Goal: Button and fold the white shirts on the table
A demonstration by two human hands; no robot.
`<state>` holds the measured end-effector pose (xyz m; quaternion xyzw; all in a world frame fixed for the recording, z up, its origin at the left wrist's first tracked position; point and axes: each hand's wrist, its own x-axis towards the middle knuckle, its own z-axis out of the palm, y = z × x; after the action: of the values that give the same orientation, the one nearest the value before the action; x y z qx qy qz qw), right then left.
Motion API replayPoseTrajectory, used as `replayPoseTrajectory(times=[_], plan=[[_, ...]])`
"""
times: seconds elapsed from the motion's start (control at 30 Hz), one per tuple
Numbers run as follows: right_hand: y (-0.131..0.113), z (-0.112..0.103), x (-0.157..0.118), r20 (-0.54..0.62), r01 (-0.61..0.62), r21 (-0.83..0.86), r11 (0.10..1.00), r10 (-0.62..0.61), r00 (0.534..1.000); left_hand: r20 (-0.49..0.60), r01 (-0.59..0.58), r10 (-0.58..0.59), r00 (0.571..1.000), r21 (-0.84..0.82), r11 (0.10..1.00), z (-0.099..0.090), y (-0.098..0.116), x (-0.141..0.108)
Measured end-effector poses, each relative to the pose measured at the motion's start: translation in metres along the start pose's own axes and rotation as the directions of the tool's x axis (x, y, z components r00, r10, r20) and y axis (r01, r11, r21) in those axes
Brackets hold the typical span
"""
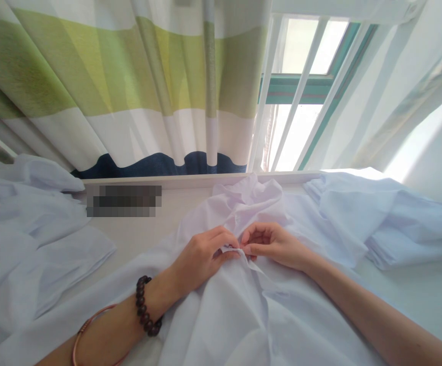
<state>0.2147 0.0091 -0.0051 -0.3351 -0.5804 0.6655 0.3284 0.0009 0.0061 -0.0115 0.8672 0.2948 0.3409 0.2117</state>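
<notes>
A white garment [236, 310], which looks like a shirt or coat with a front placket, lies spread before me with its collar end toward the far edge. My left hand [209, 254] pinches a fold of the placket between thumb and fingers. Close beside it, my right hand [268, 244] has its thumb and index finger pressed together at the same edge, its other fingers curled. Whether a button sits between the fingertips is too small to make out. A dark bead bracelet [143, 305] and a copper-coloured bangle [76, 345] circle my left wrist and forearm.
Loose white cloth [22, 244] is heaped at the left. Folded white garments [404, 218] are piled at the right. Beyond the surface's raised far edge [167, 181] hang green and white curtains [129, 76], with white bars [297, 96] before a window. A blurred-out patch [125, 200] covers something near that edge.
</notes>
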Motion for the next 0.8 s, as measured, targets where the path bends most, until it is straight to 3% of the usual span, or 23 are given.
replayPoseTrajectory(times=[0.33,0.8], plan=[[0.0015,0.0005,-0.0003,0.019,0.024,0.043,0.999,-0.025,1.0,-0.02,-0.1,0.1,0.995,-0.032,0.994,-0.0035,0.0029,0.0029],[0.0034,-0.0033,-0.0006,0.049,0.026,0.003,1.0,-0.026,0.998,-0.02,-0.09,0.09,0.996,-0.011,0.996,-0.0018,0.0021,0.0013]])
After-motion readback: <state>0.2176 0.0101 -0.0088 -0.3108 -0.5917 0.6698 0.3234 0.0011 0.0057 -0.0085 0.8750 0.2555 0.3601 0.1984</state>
